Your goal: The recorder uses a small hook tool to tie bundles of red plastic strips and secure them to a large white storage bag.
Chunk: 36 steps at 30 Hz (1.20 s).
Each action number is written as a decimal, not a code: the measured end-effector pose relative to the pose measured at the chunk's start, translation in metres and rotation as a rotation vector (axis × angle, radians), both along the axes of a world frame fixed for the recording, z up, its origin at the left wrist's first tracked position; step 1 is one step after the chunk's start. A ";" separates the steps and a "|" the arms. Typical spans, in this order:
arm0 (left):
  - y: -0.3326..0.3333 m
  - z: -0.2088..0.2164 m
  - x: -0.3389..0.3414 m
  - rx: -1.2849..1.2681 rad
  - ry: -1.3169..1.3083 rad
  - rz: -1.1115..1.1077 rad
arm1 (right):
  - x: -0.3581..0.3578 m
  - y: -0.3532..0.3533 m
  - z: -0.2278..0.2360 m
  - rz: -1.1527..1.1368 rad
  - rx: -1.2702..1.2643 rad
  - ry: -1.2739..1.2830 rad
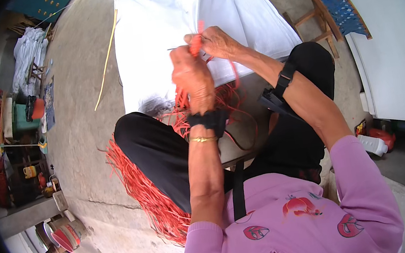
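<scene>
Both my hands are raised in front of my knees, above the near part of a white cloth [158, 19]. My left hand [190, 74] is closed, with red strips hanging from under it. My right hand [217, 42] pinches a small woven red piece [196, 45] at its upper end, and the left fingers meet it from the other side. A loose red strip [235, 68] dangles below my right hand. More red strips [179, 122] lie between my knees. The fingertips are partly blurred and hidden.
A big bundle of red strips [145, 195] lies on the floor beside my left leg. A thin yellow strip [107, 62] lies left of the cloth. At the right stands a wooden stool with a blue woven seat [337, 4]. Buckets [68, 233] stand at the lower left.
</scene>
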<state>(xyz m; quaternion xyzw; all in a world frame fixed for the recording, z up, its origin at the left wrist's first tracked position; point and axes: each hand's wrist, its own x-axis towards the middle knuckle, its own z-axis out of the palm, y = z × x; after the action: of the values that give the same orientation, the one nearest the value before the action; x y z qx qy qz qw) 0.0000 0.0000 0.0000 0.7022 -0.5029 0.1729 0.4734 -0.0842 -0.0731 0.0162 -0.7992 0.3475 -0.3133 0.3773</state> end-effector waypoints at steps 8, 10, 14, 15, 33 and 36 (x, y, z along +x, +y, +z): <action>0.024 0.010 0.027 0.175 0.070 0.159 | 0.004 -0.017 0.004 -0.047 0.195 -0.165; 0.038 0.012 0.054 0.274 0.076 0.251 | 0.002 -0.017 0.004 -0.048 0.045 -0.005; 0.045 0.018 0.069 0.085 -0.018 0.246 | 0.001 -0.019 -0.001 0.032 -0.168 0.258; 0.041 0.018 0.063 0.023 -0.048 0.233 | 0.001 -0.019 -0.002 0.053 -0.231 0.270; 0.034 0.003 0.049 0.318 0.168 0.167 | 0.005 -0.015 0.020 -0.005 -0.017 -0.026; 0.029 -0.005 0.060 0.199 0.169 0.247 | 0.003 -0.015 0.020 -0.027 -0.187 0.156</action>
<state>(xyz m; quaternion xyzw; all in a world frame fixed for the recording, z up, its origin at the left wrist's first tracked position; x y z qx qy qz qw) 0.0600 0.0293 -0.0050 0.8141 -0.3857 0.1196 0.4174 -0.0814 -0.0882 0.0357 -0.8481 0.3555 -0.2864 0.2688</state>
